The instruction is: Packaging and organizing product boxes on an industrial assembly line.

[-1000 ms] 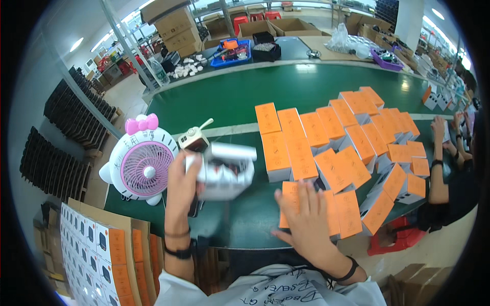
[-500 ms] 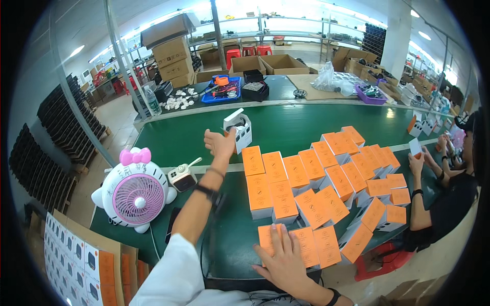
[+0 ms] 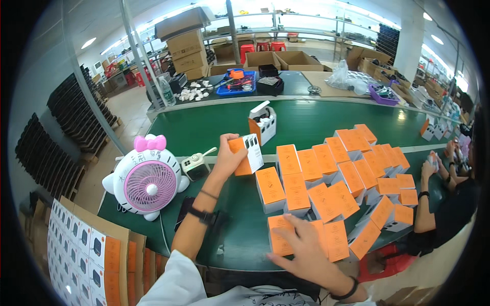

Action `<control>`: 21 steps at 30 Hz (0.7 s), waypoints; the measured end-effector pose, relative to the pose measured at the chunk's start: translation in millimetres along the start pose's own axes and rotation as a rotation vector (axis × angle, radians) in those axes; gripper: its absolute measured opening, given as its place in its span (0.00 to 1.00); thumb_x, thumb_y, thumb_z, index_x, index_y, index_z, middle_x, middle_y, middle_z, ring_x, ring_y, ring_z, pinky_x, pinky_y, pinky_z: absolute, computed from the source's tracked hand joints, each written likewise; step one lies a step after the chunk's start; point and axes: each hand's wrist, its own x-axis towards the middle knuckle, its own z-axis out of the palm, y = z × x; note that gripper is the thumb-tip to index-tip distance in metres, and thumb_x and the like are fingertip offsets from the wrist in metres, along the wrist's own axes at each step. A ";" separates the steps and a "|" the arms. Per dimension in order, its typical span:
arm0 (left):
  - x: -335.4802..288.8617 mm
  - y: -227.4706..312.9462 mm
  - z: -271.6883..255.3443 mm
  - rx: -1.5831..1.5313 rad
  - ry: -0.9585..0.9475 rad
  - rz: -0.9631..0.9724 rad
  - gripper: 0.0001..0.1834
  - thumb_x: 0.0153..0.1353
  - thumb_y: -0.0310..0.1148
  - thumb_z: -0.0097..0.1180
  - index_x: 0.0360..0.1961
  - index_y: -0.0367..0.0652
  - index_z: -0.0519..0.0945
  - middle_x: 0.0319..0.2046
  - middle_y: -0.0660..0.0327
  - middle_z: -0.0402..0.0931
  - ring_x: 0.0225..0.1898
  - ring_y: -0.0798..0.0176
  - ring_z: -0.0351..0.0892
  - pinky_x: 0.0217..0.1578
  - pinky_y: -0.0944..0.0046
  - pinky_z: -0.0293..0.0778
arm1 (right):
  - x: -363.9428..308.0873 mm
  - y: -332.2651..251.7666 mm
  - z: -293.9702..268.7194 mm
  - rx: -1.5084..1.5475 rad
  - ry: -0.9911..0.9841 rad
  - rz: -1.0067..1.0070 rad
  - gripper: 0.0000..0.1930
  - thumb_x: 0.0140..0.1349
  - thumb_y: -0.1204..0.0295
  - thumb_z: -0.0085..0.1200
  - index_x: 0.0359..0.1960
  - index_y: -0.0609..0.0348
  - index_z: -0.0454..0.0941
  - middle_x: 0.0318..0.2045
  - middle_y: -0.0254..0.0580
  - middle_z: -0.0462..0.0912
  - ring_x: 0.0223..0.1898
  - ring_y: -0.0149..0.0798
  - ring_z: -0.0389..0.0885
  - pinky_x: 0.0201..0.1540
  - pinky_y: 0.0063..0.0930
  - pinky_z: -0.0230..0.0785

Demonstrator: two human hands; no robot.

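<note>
Clamping fingers on a carton [image 3: 253, 155] right of the fan [image 3: 151, 189], the left hand [image 3: 228, 157] has left the open box [image 3: 266, 128] unheld (farther back); the right hand's [image 3: 304, 251] fingers spread apart.

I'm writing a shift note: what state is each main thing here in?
Far box: open, contents showing.
Held box: gripped, tilted; closure unclear.
Left hand: closed around the held box.
Right hand: open, fingers spread over nearby boxes; contact unclear.
Clustered boxes: orange faces up.
Fan: upright; blade motion unclear.
Brown cartons: open-topped.
Blue tray: loaded.
</note>
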 end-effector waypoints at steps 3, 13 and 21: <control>-64.2 41.4 -25.4 0.082 -0.026 0.206 0.34 0.51 0.26 0.67 0.57 0.41 0.63 0.68 0.42 0.64 0.68 0.48 0.68 0.67 0.52 0.66 | 20.8 6.0 -31.1 0.044 -0.069 0.018 0.36 0.58 0.53 0.72 0.65 0.58 0.74 0.68 0.64 0.65 0.70 0.63 0.64 0.72 0.59 0.57; -209.1 56.4 -81.0 0.221 -0.375 0.245 0.37 0.45 0.29 0.71 0.55 0.49 0.64 0.72 0.41 0.56 0.75 0.39 0.57 0.72 0.44 0.56 | 141.3 44.4 7.1 0.139 -0.538 -0.167 0.62 0.49 0.62 0.79 0.79 0.60 0.45 0.74 0.69 0.58 0.74 0.67 0.60 0.75 0.52 0.58; -219.5 91.4 -83.5 0.502 -0.278 0.086 0.26 0.57 0.35 0.76 0.50 0.44 0.72 0.65 0.44 0.72 0.61 0.41 0.78 0.57 0.52 0.76 | 176.2 27.9 65.8 0.268 -0.728 -0.294 0.62 0.49 0.70 0.78 0.81 0.53 0.45 0.65 0.54 0.74 0.66 0.61 0.73 0.69 0.49 0.66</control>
